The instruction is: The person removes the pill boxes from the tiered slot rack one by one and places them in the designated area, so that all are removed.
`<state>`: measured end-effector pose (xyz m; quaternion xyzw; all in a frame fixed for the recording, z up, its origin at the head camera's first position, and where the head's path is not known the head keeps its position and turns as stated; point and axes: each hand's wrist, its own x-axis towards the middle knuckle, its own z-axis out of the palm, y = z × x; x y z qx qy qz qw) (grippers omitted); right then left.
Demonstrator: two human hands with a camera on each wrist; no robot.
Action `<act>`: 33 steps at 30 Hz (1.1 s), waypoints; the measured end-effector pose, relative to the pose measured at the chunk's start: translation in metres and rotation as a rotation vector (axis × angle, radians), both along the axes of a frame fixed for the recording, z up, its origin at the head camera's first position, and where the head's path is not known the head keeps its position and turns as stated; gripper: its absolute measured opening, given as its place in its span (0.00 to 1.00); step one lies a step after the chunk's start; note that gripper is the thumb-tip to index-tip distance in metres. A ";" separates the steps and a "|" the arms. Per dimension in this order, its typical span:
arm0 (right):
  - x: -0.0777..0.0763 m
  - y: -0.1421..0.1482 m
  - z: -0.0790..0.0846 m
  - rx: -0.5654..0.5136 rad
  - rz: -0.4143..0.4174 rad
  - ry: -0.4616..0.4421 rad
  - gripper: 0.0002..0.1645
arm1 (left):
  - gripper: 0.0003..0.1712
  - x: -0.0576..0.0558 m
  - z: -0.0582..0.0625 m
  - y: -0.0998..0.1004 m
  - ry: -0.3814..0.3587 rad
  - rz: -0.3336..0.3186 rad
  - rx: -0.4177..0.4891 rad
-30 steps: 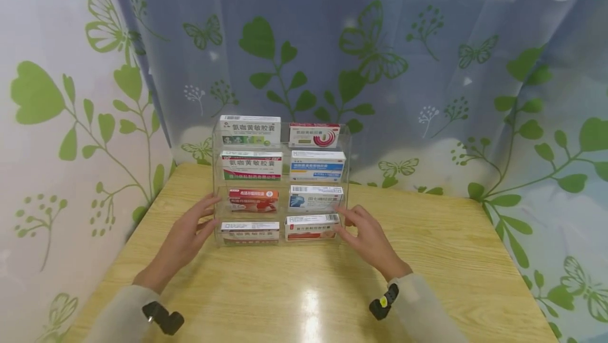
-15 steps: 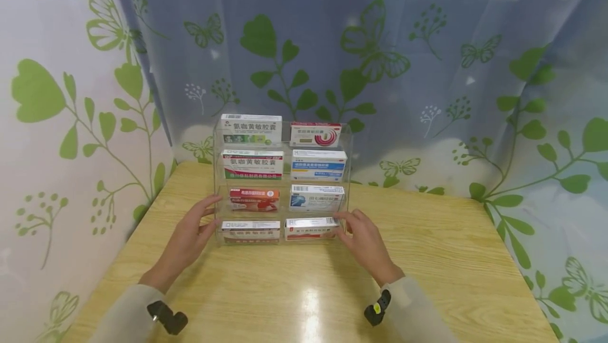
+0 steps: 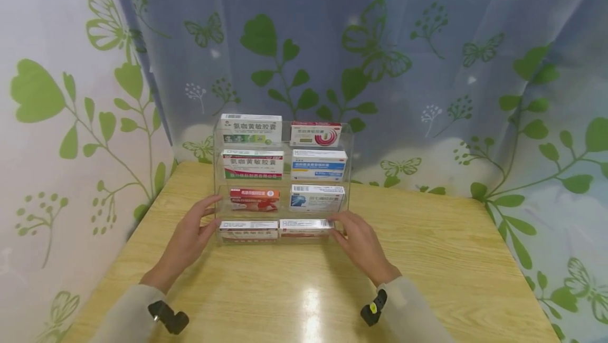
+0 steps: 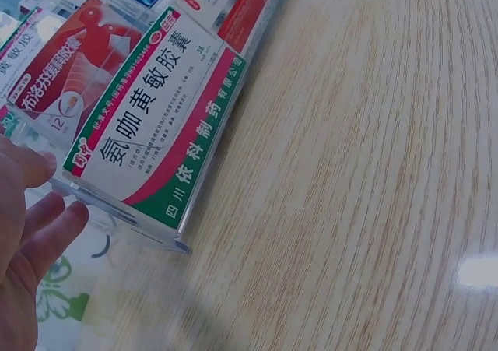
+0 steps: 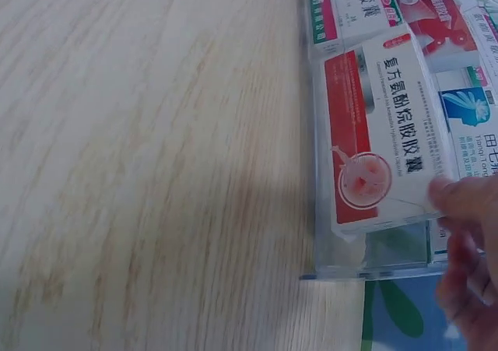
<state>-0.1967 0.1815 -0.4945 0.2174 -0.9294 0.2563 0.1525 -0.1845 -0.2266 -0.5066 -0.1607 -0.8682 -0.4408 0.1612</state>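
Observation:
A clear tiered display rack (image 3: 286,215) stands on the table, holding medicine boxes in two columns. My left hand (image 3: 187,237) is at its left side, fingers spread and loosely bent against or very near the side wall. In the left wrist view, those fingers (image 4: 58,230) are beside a white, red and green capsule box (image 4: 148,125) on the lowest tier. My right hand (image 3: 363,243) pinches the right end of the white and red medicine box (image 5: 389,133) on that tier, thumb at its edge. This box tilts slightly in the rack; its left end is against or close to its neighbour.
Higher tiers hold a red box (image 3: 254,200), a blue-and-white box (image 3: 319,166) and several white ones. The wooden table (image 3: 266,285) extends around the rack. A leaf-patterned curtain (image 3: 304,42) hangs behind, with similar cloth at both sides.
The white and red box on the lowest tier has shifted left, closing the gap to its neighbour. My right hand has moved left and slightly down with it. The left hand has barely moved.

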 end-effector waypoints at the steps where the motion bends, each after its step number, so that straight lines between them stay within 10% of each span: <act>1: -0.001 -0.001 0.001 -0.027 0.006 -0.014 0.18 | 0.32 0.000 0.000 -0.001 0.003 -0.001 0.001; 10: -0.004 0.013 0.025 -0.393 0.060 -0.013 0.18 | 0.32 -0.001 0.000 -0.001 0.020 -0.001 -0.013; 19: -0.004 0.062 0.049 -0.565 -0.075 -0.078 0.17 | 0.33 -0.001 -0.001 -0.002 0.000 -0.002 -0.023; 33: -0.023 0.142 0.027 -0.645 -0.278 -0.285 0.27 | 0.34 -0.003 -0.005 -0.005 -0.024 0.000 -0.033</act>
